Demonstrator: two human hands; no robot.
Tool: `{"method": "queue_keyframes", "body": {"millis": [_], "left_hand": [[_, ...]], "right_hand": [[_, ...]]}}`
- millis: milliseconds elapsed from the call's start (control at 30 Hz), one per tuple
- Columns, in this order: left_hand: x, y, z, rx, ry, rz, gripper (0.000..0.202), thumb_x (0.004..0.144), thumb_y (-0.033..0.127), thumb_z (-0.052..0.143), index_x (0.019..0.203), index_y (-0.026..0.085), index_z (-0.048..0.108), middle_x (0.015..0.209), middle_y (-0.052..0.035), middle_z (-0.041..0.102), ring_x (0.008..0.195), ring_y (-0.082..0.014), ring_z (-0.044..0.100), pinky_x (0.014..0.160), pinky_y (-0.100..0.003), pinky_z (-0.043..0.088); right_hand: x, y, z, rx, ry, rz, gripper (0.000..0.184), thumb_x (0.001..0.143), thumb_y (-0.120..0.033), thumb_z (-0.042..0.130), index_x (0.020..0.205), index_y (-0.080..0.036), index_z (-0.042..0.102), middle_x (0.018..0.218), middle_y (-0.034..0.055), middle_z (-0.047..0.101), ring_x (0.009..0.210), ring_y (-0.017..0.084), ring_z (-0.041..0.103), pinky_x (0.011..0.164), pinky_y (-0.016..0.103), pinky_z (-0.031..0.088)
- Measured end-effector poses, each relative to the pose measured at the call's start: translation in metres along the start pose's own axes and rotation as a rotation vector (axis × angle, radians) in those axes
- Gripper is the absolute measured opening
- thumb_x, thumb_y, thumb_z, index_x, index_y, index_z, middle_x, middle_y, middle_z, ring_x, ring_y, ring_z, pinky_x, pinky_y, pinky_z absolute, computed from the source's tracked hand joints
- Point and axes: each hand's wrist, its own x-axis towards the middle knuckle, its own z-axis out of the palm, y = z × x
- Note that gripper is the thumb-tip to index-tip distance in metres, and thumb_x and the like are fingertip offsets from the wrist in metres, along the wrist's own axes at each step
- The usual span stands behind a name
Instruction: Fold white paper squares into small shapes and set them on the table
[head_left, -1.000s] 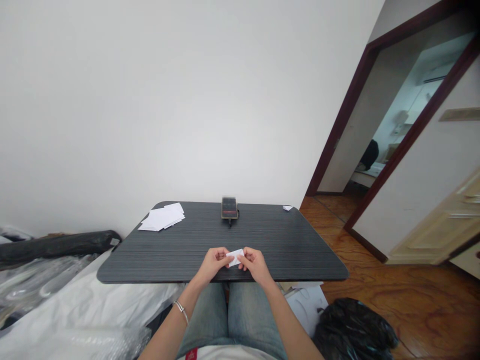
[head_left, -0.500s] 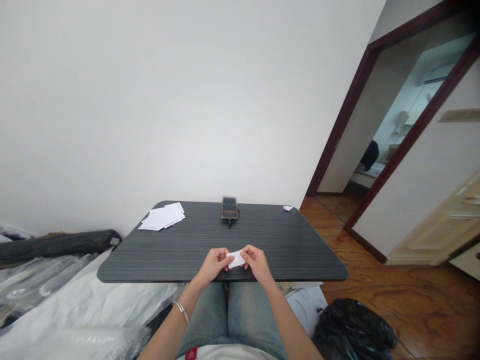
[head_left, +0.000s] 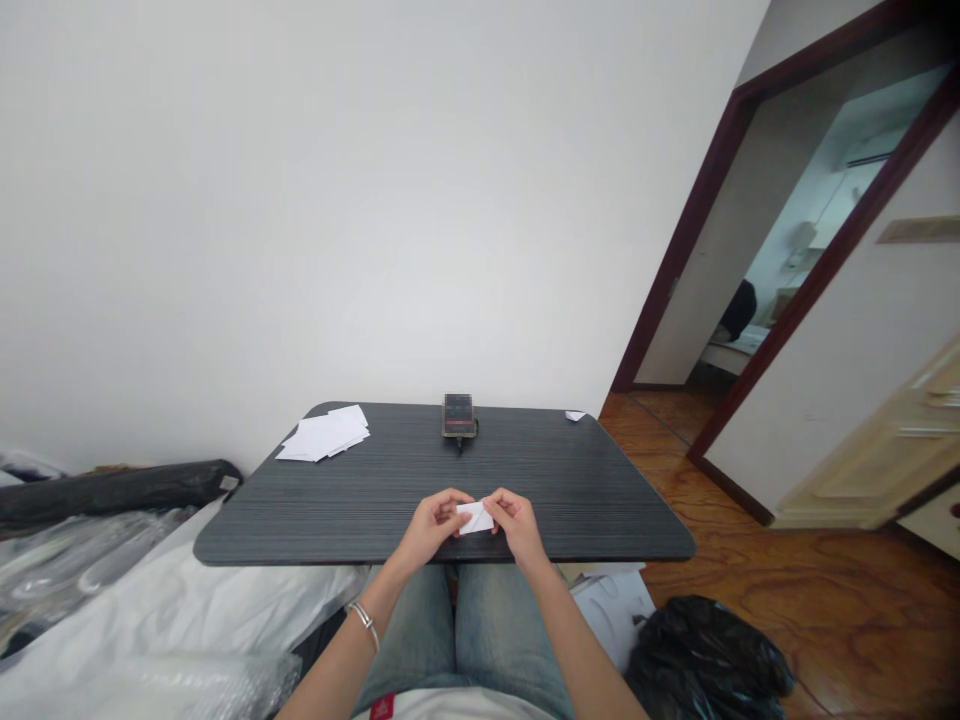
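A small folded piece of white paper (head_left: 475, 517) is pinched between both my hands just above the near edge of the dark striped table (head_left: 585, 500). My left hand (head_left: 433, 523) grips its left end with curled fingers. My right hand (head_left: 512, 522) pinches its right end. A silver bracelet sits on my left wrist. A loose stack of white paper sheets (head_left: 324, 435) lies at the table's far left corner.
A phone on a stand (head_left: 458, 416) is at the table's far middle, and a tiny paper scrap (head_left: 575, 416) at the far right corner. Clear plastic wrap (head_left: 112, 610) and a black roll (head_left: 112, 490) lie left. A black bag (head_left: 705, 660) sits on the wooden floor right, near an open doorway (head_left: 780, 250).
Both hands shifted slightly while working the paper; its fold now shows a diagonal crease and sits a little lower toward the table. Nothing else moved.
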Motion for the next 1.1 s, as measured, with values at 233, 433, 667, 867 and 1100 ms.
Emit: {"method": "queue_keyframes", "body": {"millis": [233, 433, 667, 867, 1100], "left_hand": [[-0.0004, 0.0011, -0.0013, 0.023, 0.077, 0.002, 0.030, 0.069, 0.032, 0.061, 0.089, 0.010, 0.061, 0.062, -0.0018, 0.058, 0.053, -0.0105, 0.050, 0.048, -0.020, 0.041], [-0.0007, 0.0002, -0.0007, 0.050, 0.097, 0.007, 0.030, 0.068, 0.032, 0.061, 0.089, 0.010, 0.063, 0.057, 0.0000, 0.055, 0.051, -0.0100, 0.048, 0.047, -0.020, 0.042], [-0.0003, 0.0011, 0.0017, 0.048, 0.145, 0.023, 0.031, 0.067, 0.033, 0.062, 0.088, 0.010, 0.063, 0.054, 0.0012, 0.052, 0.051, -0.0102, 0.047, 0.047, -0.020, 0.042], [-0.0006, 0.0017, 0.0016, 0.103, 0.193, 0.049, 0.028, 0.068, 0.030, 0.061, 0.088, 0.011, 0.063, 0.054, 0.0017, 0.052, 0.049, -0.0094, 0.046, 0.047, -0.019, 0.040], [-0.0021, 0.0013, 0.0001, 0.188, 0.226, 0.079, 0.026, 0.070, 0.030, 0.059, 0.088, 0.012, 0.065, 0.064, -0.0028, 0.062, 0.055, -0.0122, 0.051, 0.052, -0.021, 0.040]], "right_hand": [[0.0006, 0.0037, 0.0000, -0.038, 0.010, 0.007, 0.032, 0.075, -0.043, 0.051, 0.061, -0.015, 0.055, 0.048, -0.0026, 0.051, 0.041, 0.009, 0.045, 0.038, 0.019, 0.034], [0.0004, 0.0020, 0.0006, -0.086, 0.032, -0.008, 0.027, 0.073, -0.038, 0.055, 0.058, -0.016, 0.052, 0.045, -0.0046, 0.047, 0.038, 0.007, 0.041, 0.038, 0.018, 0.033], [0.0013, 0.0075, -0.0008, -0.110, 0.033, -0.011, 0.025, 0.074, -0.036, 0.054, 0.062, -0.015, 0.056, 0.047, -0.0032, 0.050, 0.041, 0.008, 0.044, 0.039, 0.019, 0.036], [0.0022, 0.0098, -0.0012, -0.090, 0.015, -0.014, 0.028, 0.075, -0.039, 0.052, 0.068, -0.014, 0.060, 0.053, 0.0002, 0.054, 0.047, 0.010, 0.049, 0.041, 0.019, 0.039], [0.0030, 0.0076, -0.0008, -0.095, 0.089, 0.037, 0.029, 0.071, -0.041, 0.057, 0.058, -0.015, 0.055, 0.047, -0.0031, 0.051, 0.035, 0.005, 0.039, 0.031, 0.015, 0.028]]}}
